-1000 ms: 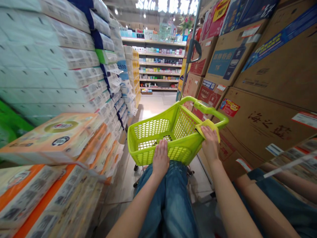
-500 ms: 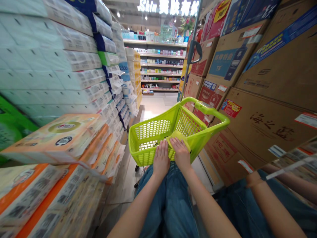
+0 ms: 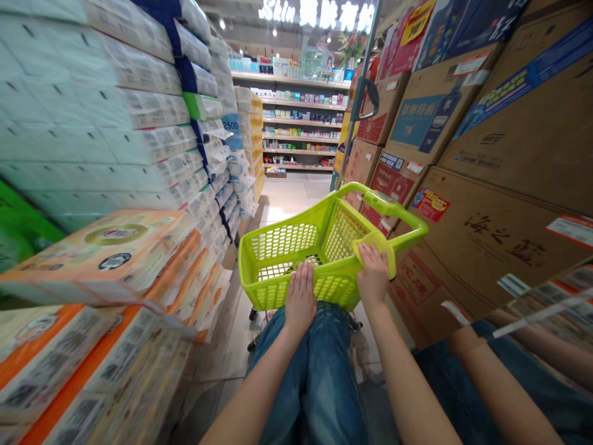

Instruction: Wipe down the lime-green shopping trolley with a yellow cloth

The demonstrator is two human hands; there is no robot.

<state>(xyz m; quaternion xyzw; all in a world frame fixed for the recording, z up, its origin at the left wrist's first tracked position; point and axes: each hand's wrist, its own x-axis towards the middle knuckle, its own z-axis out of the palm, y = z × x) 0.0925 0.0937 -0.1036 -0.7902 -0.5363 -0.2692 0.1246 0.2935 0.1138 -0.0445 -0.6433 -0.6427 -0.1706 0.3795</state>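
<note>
A lime-green shopping cart (image 3: 266, 295) with a lattice basket stands in front of my knees, its handle to the right. My left hand (image 3: 301, 303) lies on the basket's near rim, with its fingers stretched out flat over the edge. Farther right, my right hand (image 3: 373, 277) presses a yellow cloth (image 3: 388, 250) against the rim near the base of the handle. The cloth drapes over the edge, and part of it is hidden under my fingers. A black piece shows on the basket floor, too small to make out.
Stacked tissue packs (image 3: 152, 161) rise on the left, with orange packs (image 3: 102, 247) lower and nearer. Cardboard boxes (image 3: 500, 228) are piled close on the right. A grey pole (image 3: 359, 111) with a handle stands behind the cart. Stocked shelves (image 3: 301, 120) close off the aisle.
My right hand has slid the yellow cloth rightward along the rim, from beside my left hand to near the handle. My left hand has stayed on the rim.
</note>
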